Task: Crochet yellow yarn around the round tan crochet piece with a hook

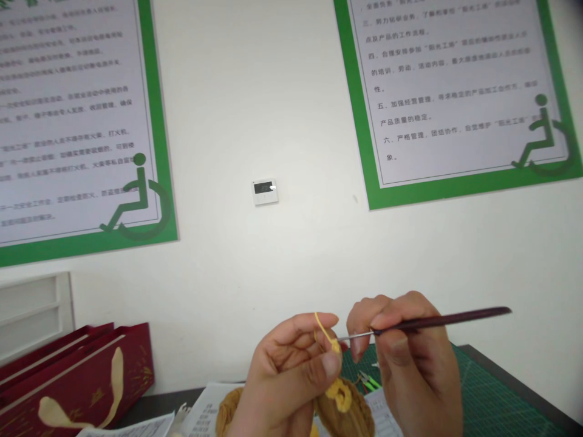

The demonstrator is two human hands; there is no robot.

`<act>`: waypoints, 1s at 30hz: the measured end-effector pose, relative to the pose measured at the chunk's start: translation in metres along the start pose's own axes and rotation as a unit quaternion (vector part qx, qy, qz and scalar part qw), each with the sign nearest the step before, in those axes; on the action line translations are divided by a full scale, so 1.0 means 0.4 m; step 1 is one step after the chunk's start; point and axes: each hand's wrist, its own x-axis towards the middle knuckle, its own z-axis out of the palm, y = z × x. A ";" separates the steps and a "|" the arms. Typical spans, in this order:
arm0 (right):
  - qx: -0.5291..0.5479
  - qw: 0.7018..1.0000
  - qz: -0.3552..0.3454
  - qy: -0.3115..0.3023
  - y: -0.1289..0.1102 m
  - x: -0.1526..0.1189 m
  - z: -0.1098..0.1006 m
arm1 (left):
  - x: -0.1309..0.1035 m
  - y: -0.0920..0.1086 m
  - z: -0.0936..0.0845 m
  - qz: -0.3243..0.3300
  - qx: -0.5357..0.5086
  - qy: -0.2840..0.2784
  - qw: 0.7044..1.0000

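My left hand (296,370) pinches a small piece of yellow crochet work (341,394) between thumb and fingers. A strand of yellow yarn (324,328) runs over its raised index finger down to the stitches. My right hand (410,358) grips a crochet hook (455,318) by its dark red handle, which points out to the right. The hook's thin metal shaft reaches left to the yellow stitches at my left fingertips; its tip is hidden there. Below and behind the hands sit balls of brown yarn (348,416), partly covered by my left hand.
A green cutting mat (496,394) lies on the dark table at the right, with green-handled tool (370,381) behind my hands. Printed papers (207,413) and dark red gift bags (91,376) are at the left. A thermostat (265,192) and green-framed posters (371,191) hang on the wall.
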 end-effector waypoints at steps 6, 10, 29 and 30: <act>0.027 0.999 0.022 0.004 -0.006 0.004 -0.002 | 0.002 0.002 -0.007 -0.029 -0.004 -0.016 0.999; 0.143 0.971 0.193 0.006 -0.010 0.017 0.004 | -0.002 0.002 0.001 -0.030 0.010 -0.022 0.999; 0.007 0.995 0.095 0.006 0.024 0.010 -0.009 | 0.003 -0.025 0.023 0.131 0.105 0.109 0.980; 0.019 0.994 0.107 0.013 0.023 0.010 -0.010 | 0.004 -0.024 0.023 0.126 0.097 0.104 0.982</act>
